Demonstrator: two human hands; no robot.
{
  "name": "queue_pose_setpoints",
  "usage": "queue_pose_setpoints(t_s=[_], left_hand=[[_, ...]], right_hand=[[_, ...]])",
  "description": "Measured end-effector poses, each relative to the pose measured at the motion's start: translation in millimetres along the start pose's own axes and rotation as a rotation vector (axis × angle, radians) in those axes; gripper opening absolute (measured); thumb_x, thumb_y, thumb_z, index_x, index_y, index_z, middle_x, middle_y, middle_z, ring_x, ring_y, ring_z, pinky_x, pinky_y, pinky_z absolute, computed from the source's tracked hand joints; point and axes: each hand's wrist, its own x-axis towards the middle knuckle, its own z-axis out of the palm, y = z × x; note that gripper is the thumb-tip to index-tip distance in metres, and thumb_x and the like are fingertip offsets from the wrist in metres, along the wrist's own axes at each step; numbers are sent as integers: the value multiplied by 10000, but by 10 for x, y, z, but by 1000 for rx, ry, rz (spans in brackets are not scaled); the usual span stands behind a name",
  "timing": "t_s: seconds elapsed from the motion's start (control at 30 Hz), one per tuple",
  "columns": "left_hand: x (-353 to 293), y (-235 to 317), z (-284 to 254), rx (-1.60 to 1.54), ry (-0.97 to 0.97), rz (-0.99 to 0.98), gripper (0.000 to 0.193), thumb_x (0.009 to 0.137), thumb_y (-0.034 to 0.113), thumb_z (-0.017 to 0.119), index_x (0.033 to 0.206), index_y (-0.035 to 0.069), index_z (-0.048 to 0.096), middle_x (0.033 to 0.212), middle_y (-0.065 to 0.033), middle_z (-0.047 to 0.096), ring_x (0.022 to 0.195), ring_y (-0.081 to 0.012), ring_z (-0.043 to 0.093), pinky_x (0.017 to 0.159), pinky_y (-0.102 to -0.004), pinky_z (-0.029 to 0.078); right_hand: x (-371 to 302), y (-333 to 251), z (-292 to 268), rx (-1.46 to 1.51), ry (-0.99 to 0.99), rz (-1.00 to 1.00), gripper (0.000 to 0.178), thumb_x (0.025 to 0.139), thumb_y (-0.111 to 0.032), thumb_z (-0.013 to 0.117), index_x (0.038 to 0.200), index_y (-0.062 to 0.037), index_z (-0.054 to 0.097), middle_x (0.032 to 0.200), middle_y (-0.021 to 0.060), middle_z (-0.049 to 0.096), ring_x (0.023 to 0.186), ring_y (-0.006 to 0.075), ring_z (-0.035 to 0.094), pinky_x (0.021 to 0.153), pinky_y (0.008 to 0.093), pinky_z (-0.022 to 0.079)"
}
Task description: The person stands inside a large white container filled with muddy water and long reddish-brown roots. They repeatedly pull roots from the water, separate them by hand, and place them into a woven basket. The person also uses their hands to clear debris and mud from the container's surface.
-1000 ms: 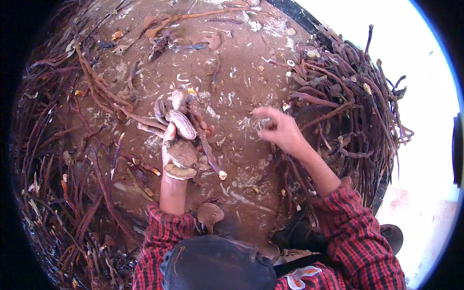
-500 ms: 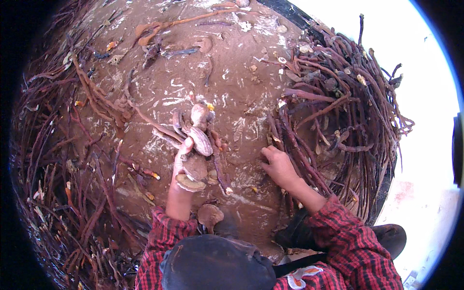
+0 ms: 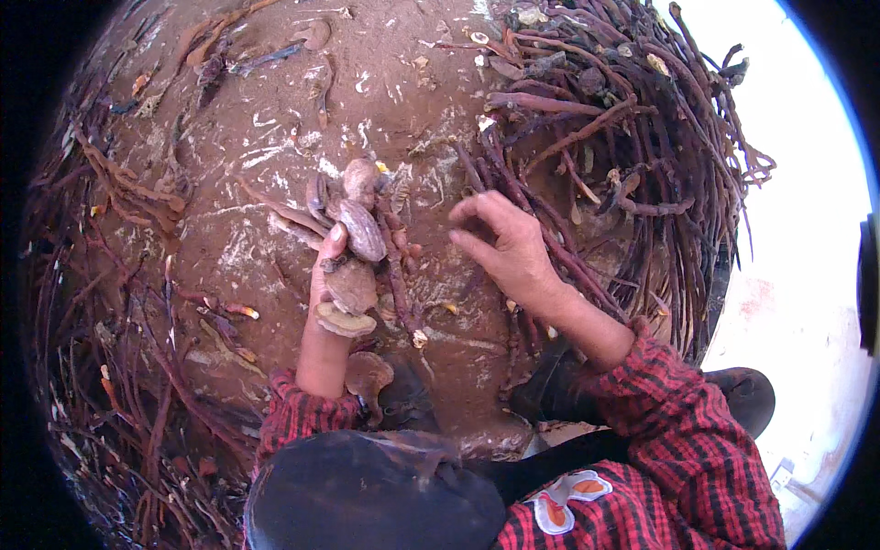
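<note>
My left hand [image 3: 323,275] is closed round a bunch of dried mushrooms [image 3: 364,231], brown and dusty, with rounded and ridged caps and some woody stems. A pale-rimmed cap [image 3: 345,320] lies over my left wrist. Its fingers are mostly hidden beneath the bunch; the thumb shows on top. My right hand [image 3: 513,247] hovers to the right of the bunch, beside the near-left edge of a heap of long dark stems [image 3: 660,211]. Its fingers are curled, with a gap between thumb and forefinger, and nothing shows in it.
More long reddish-brown stems [image 3: 119,412] lie heaped along the left side. Another mushroom cap [image 3: 368,374] sits by my left sleeve. Loose stem pieces and pale scraps are scattered over the dusty brown surface [image 3: 247,119]. My dark-clothed knee [image 3: 376,495] fills the lower middle.
My right hand has lifted from beside the stem heap and moved left, nearer the bunch. The left hand still holds the mushrooms. The whole view has shifted slightly.
</note>
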Motion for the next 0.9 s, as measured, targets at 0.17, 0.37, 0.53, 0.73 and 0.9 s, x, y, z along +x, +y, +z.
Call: queue_pose_setpoints(t_s=[0.17,0.37,0.53,0.73,0.9], left_hand=[[16,92,-96,-38,-10,56,535,821,396,615,1223,66,488,1051,-127,582,915,-289,587,868,-512,472],[-19,69,-56,-17,-23,69,559,813,382,630,1228,37,483,1064,-137,576,915,-284,587,840,-497,476],[-114,106,-3,26,34,39,568,818,381,622,1230,18,474,1080,-140,575,905,-276,597,842,-465,487],[-27,-35,-2,90,-15,15,529,837,381,589,1219,31,484,1085,-125,581,922,-275,599,845,-463,491],[-91,-69,-117,68,92,-52,566,842,404,571,1259,37,464,1108,-141,573,953,-280,583,862,-474,485]], right_hand=[[-420,346,302,-350,-354,-72,248,741,-132,633,944,-33,532,876,159,568,832,353,591,698,442,487],[-652,539,533,-348,-382,-87,264,742,-147,626,952,-34,513,835,162,545,813,358,585,686,446,483],[-519,490,436,-362,-387,-139,252,768,-176,625,940,-38,504,830,148,531,809,341,578,681,436,479],[-751,660,651,-321,-392,-210,296,713,-134,636,954,-17,511,853,149,556,827,321,594,681,413,485],[-284,476,318,110,17,231,194,725,-80,684,876,11,604,810,103,631,745,133,598,705,283,486]])
